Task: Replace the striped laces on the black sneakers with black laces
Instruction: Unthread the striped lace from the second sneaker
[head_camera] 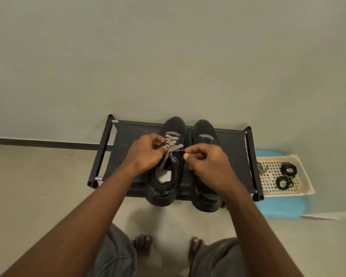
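Two black sneakers stand side by side on a low black rack (126,132), toes toward the wall. The left sneaker (165,186) carries a black-and-white striped lace (173,143) across its upper eyelets, one end trailing down over the tongue. My left hand (146,154) pinches the lace at the shoe's left side. My right hand (206,160) pinches the lace's other end between the two shoes. The right sneaker (205,130) shows no lace and is partly hidden by my right hand. Two coiled black laces (288,168) lie in a basket to the right.
A cream perforated basket (304,188) sits on a blue plastic stool (278,210) right of the rack; a removed striped lace (261,167) lies at its left edge. The rack stands against a pale wall. My bare feet (142,243) and knees are below.
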Motion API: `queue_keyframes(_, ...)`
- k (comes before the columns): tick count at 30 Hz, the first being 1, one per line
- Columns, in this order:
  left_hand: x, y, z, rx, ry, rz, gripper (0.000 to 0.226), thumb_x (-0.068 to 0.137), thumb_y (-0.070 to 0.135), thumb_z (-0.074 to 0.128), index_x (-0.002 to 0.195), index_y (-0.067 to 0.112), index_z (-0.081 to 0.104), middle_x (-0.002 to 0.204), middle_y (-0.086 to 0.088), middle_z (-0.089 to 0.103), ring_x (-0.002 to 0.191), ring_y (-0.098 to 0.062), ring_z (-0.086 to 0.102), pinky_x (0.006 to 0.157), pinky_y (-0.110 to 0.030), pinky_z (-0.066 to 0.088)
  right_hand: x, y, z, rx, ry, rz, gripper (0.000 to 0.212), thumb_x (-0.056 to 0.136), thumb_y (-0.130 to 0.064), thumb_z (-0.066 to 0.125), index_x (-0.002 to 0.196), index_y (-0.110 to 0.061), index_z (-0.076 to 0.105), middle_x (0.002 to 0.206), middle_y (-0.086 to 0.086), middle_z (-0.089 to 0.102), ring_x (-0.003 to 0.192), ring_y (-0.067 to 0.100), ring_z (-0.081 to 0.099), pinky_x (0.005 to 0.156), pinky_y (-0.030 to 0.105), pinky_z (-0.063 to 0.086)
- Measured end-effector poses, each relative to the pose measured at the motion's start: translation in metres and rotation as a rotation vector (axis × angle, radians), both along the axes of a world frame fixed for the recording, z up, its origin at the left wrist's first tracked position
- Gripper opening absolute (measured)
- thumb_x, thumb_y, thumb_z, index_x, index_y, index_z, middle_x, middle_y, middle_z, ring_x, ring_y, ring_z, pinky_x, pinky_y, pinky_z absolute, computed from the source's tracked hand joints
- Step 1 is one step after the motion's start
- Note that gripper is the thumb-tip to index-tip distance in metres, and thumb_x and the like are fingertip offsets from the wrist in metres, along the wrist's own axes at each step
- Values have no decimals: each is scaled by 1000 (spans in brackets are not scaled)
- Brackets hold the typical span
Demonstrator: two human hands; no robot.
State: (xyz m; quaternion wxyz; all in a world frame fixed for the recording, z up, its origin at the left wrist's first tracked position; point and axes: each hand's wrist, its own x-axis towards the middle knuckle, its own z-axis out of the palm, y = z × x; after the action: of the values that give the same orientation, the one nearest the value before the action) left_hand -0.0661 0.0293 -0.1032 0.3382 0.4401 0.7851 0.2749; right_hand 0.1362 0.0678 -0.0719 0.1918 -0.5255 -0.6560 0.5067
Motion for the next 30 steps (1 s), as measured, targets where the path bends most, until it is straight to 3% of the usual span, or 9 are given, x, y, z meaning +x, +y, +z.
queue_keyframes(3,2,-7,3,-13,44,-97,34,91,17,73,123,25,70,118,7,75,112,-10,69,106,-33,53,-13,-19,-9,67,-62,-61,16,94,-18,67,105,-27,74,80,-11,73,70,3,67,63,18,53)
queue_keyframes(6,-1,-10,3,-9,96,-195,41,90,18,72,129,25,65,122,4,72,112,-13,68,104,-39,55,-26,-24,-17,152,-131,-60,25,94,-11,64,116,-21,70,86,-10,69,76,6,67,76,24,58)
queue_keyframes(11,-5,-13,3,62,240,-284,29,88,28,77,114,27,64,103,6,69,92,-15,66,88,-40,57,-50,-11,-28,245,-235,50,36,89,-18,73,124,-19,67,86,-7,68,79,12,66,79,38,59)
queue_keyframes(16,-5,-8,5,59,381,-405,32,87,24,76,111,26,56,106,1,62,95,-22,62,85,-37,53,-52,-5,-36,417,-277,152,35,89,-19,73,124,-23,70,96,-3,74,85,16,68,81,41,59)
queue_keyframes(21,-18,-2,6,4,243,-400,28,87,24,78,111,30,66,105,6,70,95,-15,67,89,-35,57,-49,-1,-42,549,-297,161,19,94,-32,67,110,-26,75,92,-5,75,79,16,68,72,42,58)
queue_keyframes(24,-27,-1,5,-29,128,-391,33,86,20,82,115,32,72,107,9,75,100,-10,70,96,-33,57,-50,-1,-41,641,-346,136,16,97,-29,61,102,-22,75,92,-3,73,79,18,65,68,39,55)
queue_keyframes(30,-22,-1,1,-14,158,-354,41,85,22,85,123,32,73,117,5,76,104,-9,69,94,-23,51,-46,-3,-29,644,-235,18,13,97,-27,61,99,-23,73,94,-6,70,85,15,63,74,42,55)
